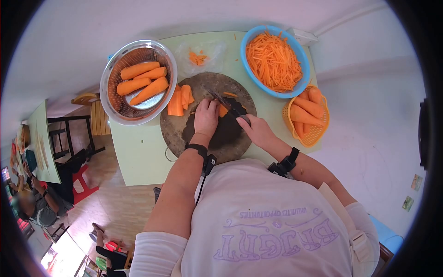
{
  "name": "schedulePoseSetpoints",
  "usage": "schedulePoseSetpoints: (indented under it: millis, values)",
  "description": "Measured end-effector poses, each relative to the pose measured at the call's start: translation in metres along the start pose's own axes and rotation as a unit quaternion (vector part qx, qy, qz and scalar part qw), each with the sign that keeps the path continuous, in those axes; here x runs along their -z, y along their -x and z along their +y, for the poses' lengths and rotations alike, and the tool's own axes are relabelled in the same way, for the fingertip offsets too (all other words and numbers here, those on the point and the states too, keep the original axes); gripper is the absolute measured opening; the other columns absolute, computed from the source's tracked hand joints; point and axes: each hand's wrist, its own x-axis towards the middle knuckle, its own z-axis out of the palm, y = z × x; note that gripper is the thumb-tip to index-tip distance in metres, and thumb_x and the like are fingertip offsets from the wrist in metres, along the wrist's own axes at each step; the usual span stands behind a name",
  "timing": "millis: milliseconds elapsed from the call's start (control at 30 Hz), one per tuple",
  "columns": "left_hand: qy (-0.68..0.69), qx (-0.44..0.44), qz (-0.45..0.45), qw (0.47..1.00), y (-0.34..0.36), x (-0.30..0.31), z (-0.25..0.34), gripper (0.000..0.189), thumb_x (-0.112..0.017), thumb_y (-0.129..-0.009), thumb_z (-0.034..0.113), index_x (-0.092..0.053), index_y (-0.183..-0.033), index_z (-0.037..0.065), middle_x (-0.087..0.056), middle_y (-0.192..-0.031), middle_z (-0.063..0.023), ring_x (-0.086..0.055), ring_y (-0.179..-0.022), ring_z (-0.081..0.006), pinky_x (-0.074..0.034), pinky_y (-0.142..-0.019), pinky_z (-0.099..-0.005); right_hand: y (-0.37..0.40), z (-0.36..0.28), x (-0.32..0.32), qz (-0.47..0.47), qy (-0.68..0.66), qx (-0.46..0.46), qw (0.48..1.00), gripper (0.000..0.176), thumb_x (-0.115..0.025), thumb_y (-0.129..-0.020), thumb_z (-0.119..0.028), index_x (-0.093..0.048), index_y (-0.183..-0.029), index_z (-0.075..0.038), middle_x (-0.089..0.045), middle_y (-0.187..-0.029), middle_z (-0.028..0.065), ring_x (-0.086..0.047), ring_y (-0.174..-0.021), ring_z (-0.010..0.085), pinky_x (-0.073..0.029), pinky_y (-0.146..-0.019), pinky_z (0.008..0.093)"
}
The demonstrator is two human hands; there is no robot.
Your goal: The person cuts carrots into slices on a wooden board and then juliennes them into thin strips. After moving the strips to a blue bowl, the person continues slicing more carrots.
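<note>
On a round chopping board (173, 134), my right hand (257, 130) is wrapped round the handle of a dark knife (234, 107). Its blade slants up and left across the board. Close to the blade, my left hand (206, 117) presses down with bent fingers beside a small piece of carrot (223, 111), mostly hidden by the hand and knife. Flat carrot slices (179, 100) lie stacked at the board's left side. A thin carrot slice (230, 94) rests beyond the blade. The dark patch on the board looks like shadow.
A metal colander (105, 92) with several whole carrots stands left. Behind right is a blue basin (244, 60) of shredded carrot; a yellow basket (325, 124) of carrots sits at the right edge. Carrot scraps (197, 58) lie on a plastic bag. Other people (46, 203) are at far left.
</note>
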Motion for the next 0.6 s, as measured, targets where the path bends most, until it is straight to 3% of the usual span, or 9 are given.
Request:
schedulePoseSetpoints:
  millis: [367, 433, 467, 533, 600]
  values:
    - [0.008, 0.002, -0.005, 1.0, 0.001, 0.0, 0.0, 0.011, -0.064, -0.086, 0.012, -0.061, -0.096, 0.009, -0.055, -0.094, -0.0109, -0.059, -0.088, -0.0323, -0.05, -0.076, -0.041, -0.01, 0.002, -0.011, -0.005, -0.013, -0.028, 0.999, 0.051, -0.048, -0.098, -0.046, -0.06, -0.092, 0.004, -0.063, -0.08, 0.0261, -0.061, -0.08, 0.0444, -0.047, -0.071, 0.047]
    - [0.004, 0.005, -0.01, 1.0, 0.0, -0.001, -0.001, 0.011, -0.064, -0.086, 0.012, -0.061, -0.096, 0.009, -0.055, -0.095, -0.0109, -0.059, -0.088, -0.0324, -0.05, -0.077, -0.0412, -0.014, 0.012, -0.021, 0.034, 0.024, 0.009, 0.999, 0.046, -0.05, -0.099, -0.041, -0.061, -0.1, 0.003, -0.061, -0.073, 0.0195, -0.061, -0.069, 0.0329, -0.048, -0.067, 0.0398]
    - [0.005, 0.002, -0.009, 1.0, 0.0, -0.002, 0.0, 0.011, -0.064, -0.086, 0.012, -0.061, -0.096, 0.009, -0.055, -0.095, -0.0109, -0.059, -0.088, -0.0324, -0.05, -0.077, -0.0412, -0.015, 0.015, -0.021, 0.037, 0.024, 0.009, 0.999, 0.046, -0.05, -0.099, -0.041, -0.061, -0.1, 0.003, -0.061, -0.073, 0.0195, -0.061, -0.069, 0.0329, -0.048, -0.067, 0.0398]
    - [0.005, 0.0, 0.004, 1.0, 0.0, -0.001, 0.001, 0.011, -0.065, -0.085, 0.013, -0.062, -0.094, 0.007, -0.055, -0.092, -0.0106, -0.059, -0.088, -0.0313, -0.05, -0.078, -0.0415, -0.015, 0.017, -0.021, 0.026, -0.099, -0.034, 0.994, 0.05, -0.049, -0.098, -0.045, -0.06, -0.092, 0.003, -0.062, -0.08, 0.0253, -0.061, -0.078, 0.0435, -0.047, -0.07, 0.0465]
    - [0.01, -0.003, 0.003, 1.0, 0.0, 0.003, 0.002, 0.011, -0.065, -0.085, 0.012, -0.061, -0.095, 0.007, -0.056, -0.092, -0.0105, -0.059, -0.087, -0.0314, -0.05, -0.078, -0.0415, -0.015, 0.013, -0.016, 0.011, -0.103, -0.057, 0.993, 0.05, -0.049, -0.098, -0.045, -0.059, -0.091, 0.003, -0.062, -0.079, 0.0252, -0.06, -0.078, 0.0434, -0.047, -0.07, 0.0468]
